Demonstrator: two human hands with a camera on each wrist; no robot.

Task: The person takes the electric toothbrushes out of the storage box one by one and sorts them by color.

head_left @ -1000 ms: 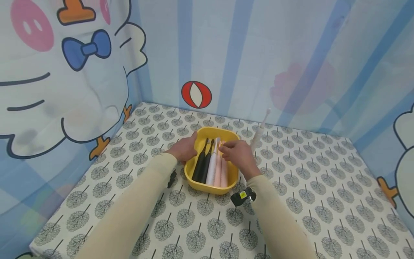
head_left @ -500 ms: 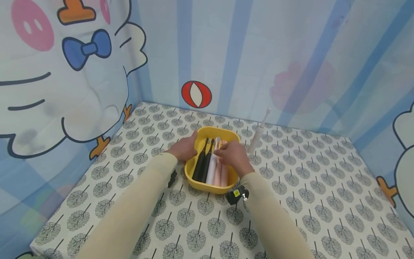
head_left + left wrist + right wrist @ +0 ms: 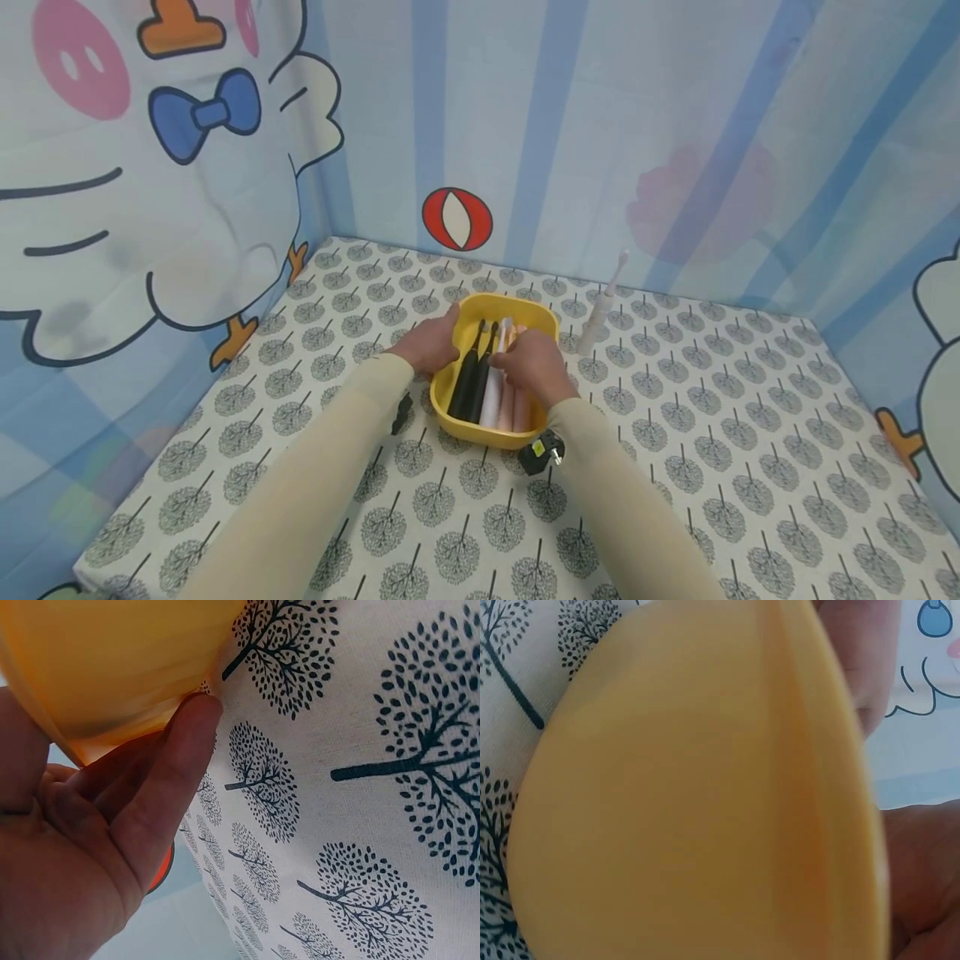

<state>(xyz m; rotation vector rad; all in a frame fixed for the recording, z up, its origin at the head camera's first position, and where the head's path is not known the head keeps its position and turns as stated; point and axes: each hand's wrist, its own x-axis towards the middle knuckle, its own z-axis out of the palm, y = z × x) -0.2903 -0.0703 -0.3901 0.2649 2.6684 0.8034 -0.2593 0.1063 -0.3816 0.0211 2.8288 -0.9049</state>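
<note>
A yellow plastic box (image 3: 517, 310) sits on the table, holding several electric toothbrushes side by side. Its left rim is gripped by my left hand (image 3: 427, 343); in the left wrist view the fingers press the outer wall (image 3: 127, 667). My right hand (image 3: 534, 362) reaches over the right rim with curled fingers and pinches the white electric toothbrush (image 3: 491, 400) near its neck; the fingertips are partly hidden. Left of it lie two black toothbrushes (image 3: 463, 387), and to the right are pink ones (image 3: 506, 408), partly covered by the hand. The box wall (image 3: 667, 787) fills the right wrist view.
Behind the box to the right, another white electric toothbrush (image 3: 596, 321) stands upright on the table. A tree-patterned cloth (image 3: 690, 400) covers the tabletop. Printed cartoon curtains (image 3: 495, 125) hang at the back and sides.
My right hand has shifted left and down inside the box, from the pink toothbrushes onto the white one. My left hand keeps its hold on the rim, and the box stays put.
</note>
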